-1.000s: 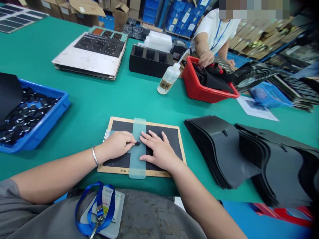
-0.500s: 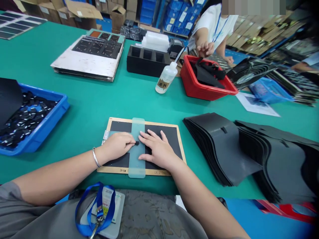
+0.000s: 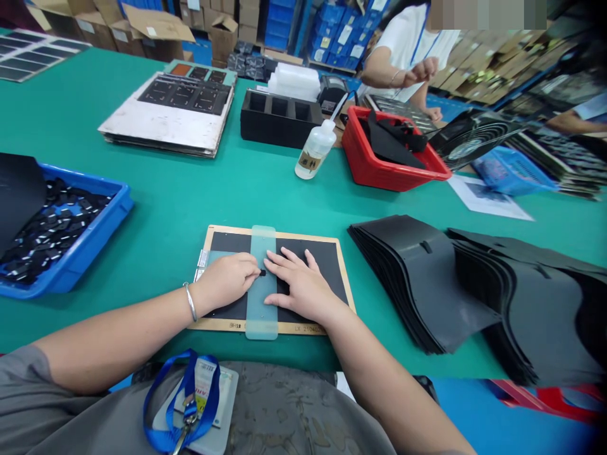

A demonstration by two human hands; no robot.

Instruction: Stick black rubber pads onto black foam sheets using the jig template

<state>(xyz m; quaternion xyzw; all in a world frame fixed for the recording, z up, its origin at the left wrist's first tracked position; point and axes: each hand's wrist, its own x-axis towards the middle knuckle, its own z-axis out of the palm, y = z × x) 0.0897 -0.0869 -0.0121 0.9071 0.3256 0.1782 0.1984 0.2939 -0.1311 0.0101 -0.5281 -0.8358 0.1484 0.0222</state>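
Observation:
My left hand [image 3: 231,278] is closed in a pinch on a small black piece [image 3: 262,273], which rests at the middle of a translucent greenish strip [image 3: 262,319]. That strip lies upright across a wood-edged board [image 3: 219,324] with a black sheet [image 3: 313,248] on it. My right hand [image 3: 303,284] is open, its fingers spread flat over the sheet, with fingertips and thumb on the strip's right edge. A silvery clip [image 3: 201,262] sits at the board's left edge, partly behind my left hand.
At left stands a blue bin [image 3: 95,246] of small black pieces. Stacks of black sheets [image 3: 412,272] lie at right. Farther back are a squeeze bottle [image 3: 315,151], a red bin [image 3: 379,174], a black divided box [image 3: 279,126] and stacked boards [image 3: 128,129]. A co-worker [image 3: 398,57] stands across the table.
My left hand has shifted slightly right, still pinching the black piece. My right hand stays in place. The co-worker's raised hand has moved up and right, away from the red bin.

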